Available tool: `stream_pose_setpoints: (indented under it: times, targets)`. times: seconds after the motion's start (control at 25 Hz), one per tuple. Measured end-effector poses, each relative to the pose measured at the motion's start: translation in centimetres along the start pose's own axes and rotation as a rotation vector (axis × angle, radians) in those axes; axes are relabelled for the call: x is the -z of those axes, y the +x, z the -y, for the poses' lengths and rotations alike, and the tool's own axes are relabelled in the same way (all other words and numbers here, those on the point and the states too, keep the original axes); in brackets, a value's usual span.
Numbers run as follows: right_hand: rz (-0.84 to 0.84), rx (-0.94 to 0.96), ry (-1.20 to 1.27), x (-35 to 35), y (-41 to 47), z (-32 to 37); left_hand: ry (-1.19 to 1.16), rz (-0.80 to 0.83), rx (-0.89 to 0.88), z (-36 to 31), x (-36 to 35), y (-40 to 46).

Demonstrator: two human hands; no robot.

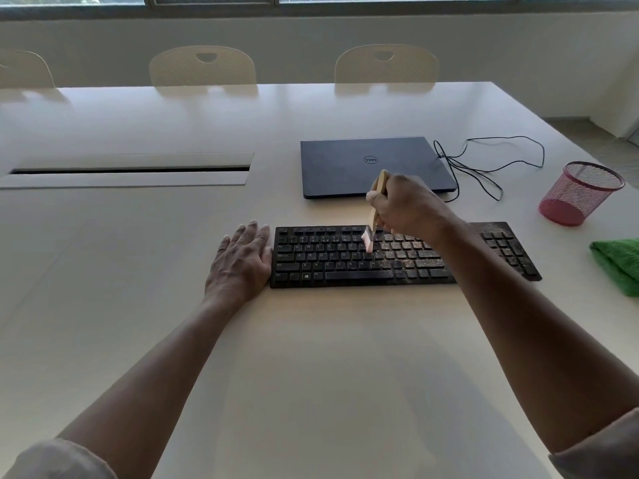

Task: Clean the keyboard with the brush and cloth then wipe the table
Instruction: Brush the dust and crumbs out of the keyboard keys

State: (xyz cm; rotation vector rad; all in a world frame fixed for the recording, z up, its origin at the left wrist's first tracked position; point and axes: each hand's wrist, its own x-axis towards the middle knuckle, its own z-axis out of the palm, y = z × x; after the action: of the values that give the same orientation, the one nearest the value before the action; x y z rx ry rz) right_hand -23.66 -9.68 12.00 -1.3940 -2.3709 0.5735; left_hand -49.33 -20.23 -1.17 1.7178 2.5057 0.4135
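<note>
On the table (311,357), the left hand (240,261) is lying flat, bracing the light, rigid keyboard (345,267) at its left end. The right hand (408,205) is gripping the brush (375,209) mid-handle, its soft bristles sweeping dusty keys. Farther right, the cloth (619,264) is lying unused.

Bare table (311,357) nearside of keyboard (328,267); laptop (345,164) behind.
</note>
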Motion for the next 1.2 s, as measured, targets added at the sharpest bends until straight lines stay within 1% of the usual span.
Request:
stream_pose_setpoints:
  times: [0.12, 0.16, 0.2, 0.32, 0.4, 0.52, 0.56, 0.64, 0.72, 0.8, 0.84, 0.92, 1.0, 1.04, 1.08, 1.12, 1.2]
  targets:
    - [0.146, -0.091, -0.014, 0.4, 0.0, -0.4, 0.003, -0.001, 0.000, 0.1, -0.1, 0.1]
    - [0.156, -0.101, -0.015, 0.7, 0.0, -0.3, 0.004, 0.001, 0.001, 0.1, -0.2, 0.1]
    - [0.126, -0.085, -0.012, 0.9, 0.0, -0.2, 0.002, 0.001, 0.001, 0.1, -0.2, 0.1]
    - [-0.043, 0.011, -0.011, 0.4, -0.3, 0.4, 0.000, 0.002, 0.002, 0.1, -0.1, 0.1]
    - [-0.032, 0.019, -0.013, -0.1, -0.7, 0.5, 0.004, 0.008, 0.002, 0.0, 0.0, 0.1]
    - [0.097, -0.067, -0.054, 0.4, -1.1, 0.2, 0.004, 0.010, 0.004, -0.1, 0.1, 0.0]
    - [0.115, -0.081, -0.057, 0.7, -1.3, 0.2, 0.004, 0.010, 0.003, -0.1, 0.1, 0.0]
    - [0.044, -0.030, -0.026, 0.9, -1.5, 0.4, 0.006, 0.012, 0.000, -0.1, 0.1, 0.0]
    - [-0.041, 0.046, 0.059, 0.2, -1.8, 0.9, 0.006, 0.012, 0.000, -0.1, 0.1, 0.1]
    - [-0.029, 0.067, 0.131, -0.8, -2.0, 1.2, 0.007, 0.012, -0.001, -0.1, 0.1, 0.1]
    - [-0.004, 0.060, 0.114, -1.1, -2.0, 1.0, 0.006, 0.012, -0.002, 0.0, 0.1, 0.0]
    - [0.024, 0.040, -0.032, -1.0, -2.1, 0.6, 0.004, 0.012, -0.003, 0.0, 0.0, 0.0]
    - [-0.029, 0.033, -0.198, -0.2, -2.2, 0.4, 0.007, 0.012, -0.004, 0.1, 0.0, 0.1]
    - [-0.065, 0.039, -0.208, 0.0, -2.3, 0.3, 0.007, 0.012, -0.004, 0.1, 0.0, 0.1]
    - [-0.081, 0.048, -0.150, 0.0, -2.3, 0.4, 0.006, 0.010, -0.003, 0.1, 0.0, 0.1]
    - [-0.079, 0.052, -0.034, -0.1, -2.4, 0.6, 0.005, 0.008, -0.002, 0.1, -0.1, 0.1]
    - [-0.030, 0.031, 0.176, -0.7, -2.9, 0.9, 0.004, 0.005, -0.002, 0.1, -0.1, 0.1]
